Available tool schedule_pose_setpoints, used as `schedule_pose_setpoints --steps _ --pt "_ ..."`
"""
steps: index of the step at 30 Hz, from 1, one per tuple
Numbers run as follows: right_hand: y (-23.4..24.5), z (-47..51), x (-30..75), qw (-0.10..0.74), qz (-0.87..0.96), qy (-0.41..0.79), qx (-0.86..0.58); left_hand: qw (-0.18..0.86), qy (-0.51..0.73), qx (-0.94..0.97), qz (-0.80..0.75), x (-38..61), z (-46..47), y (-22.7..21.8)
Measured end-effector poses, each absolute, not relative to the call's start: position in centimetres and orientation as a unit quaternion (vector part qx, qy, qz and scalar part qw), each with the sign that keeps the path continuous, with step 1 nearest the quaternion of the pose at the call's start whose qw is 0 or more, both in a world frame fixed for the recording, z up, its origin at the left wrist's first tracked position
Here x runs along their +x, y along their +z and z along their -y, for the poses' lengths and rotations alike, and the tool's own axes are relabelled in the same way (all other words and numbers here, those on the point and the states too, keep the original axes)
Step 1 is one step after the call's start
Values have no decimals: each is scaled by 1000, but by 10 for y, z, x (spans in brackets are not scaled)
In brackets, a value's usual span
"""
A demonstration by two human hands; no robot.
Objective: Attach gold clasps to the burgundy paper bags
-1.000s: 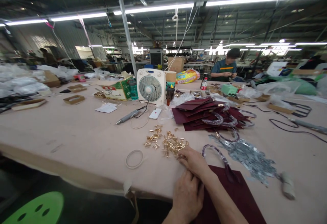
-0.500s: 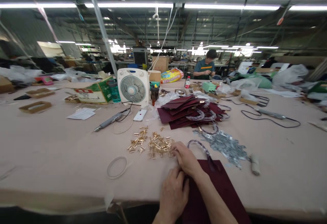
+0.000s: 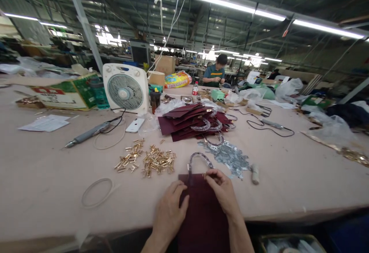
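A maroon bag panel (image 3: 206,214) lies at the table's front edge, its plastic-wrapped handle (image 3: 198,155) arching away from me. My left hand (image 3: 171,208) rests on the panel's left side, thumb and fingers apart. At the panel's top edge, by the right base of the handle, my right hand (image 3: 221,191) pinches a small gold metal fitting (image 3: 203,175). Its fingers partly hide the piece. Beyond my hands are loose gold fittings (image 3: 158,160) in two heaps. A spread of flat grey metal pieces (image 3: 229,157) lies to the right.
Stacked maroon panels (image 3: 184,120) lie farther back. A white fan (image 3: 125,87), a phone (image 3: 135,125) and a corded electric screwdriver (image 3: 89,134) are at left. At right are a small pale roll (image 3: 255,174) and another corded tool (image 3: 271,124). A person (image 3: 215,72) sits across the table.
My right hand has moved from the gold heap to the panel's top edge with a fitting. My left hand now lies on the panel's left side. The panel is straighter, and the view has turned right.
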State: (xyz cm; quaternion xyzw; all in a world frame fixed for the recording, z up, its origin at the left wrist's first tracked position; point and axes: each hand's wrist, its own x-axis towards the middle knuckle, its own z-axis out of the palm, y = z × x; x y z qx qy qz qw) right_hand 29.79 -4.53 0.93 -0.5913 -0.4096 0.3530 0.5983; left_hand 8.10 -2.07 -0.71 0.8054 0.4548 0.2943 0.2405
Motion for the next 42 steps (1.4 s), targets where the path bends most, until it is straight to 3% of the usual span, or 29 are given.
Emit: schedule_pose_setpoints --steps 9,13,29,37,42 --pt "26 52 316 361 600 187 -689 229 262 784 -515 93 -1 -1" --pt "20 47 302 313 638 153 -687 212 231 796 -518 104 -10 9" --pt "-24 50 281 487 554 155 -657 300 371 744 -469 107 -20 -8" --pt "-16 55 287 501 564 252 -606 462 419 577 -527 96 -26 -10" --pt "-11 56 283 549 469 307 -620 576 422 535 -452 97 -27 -1"
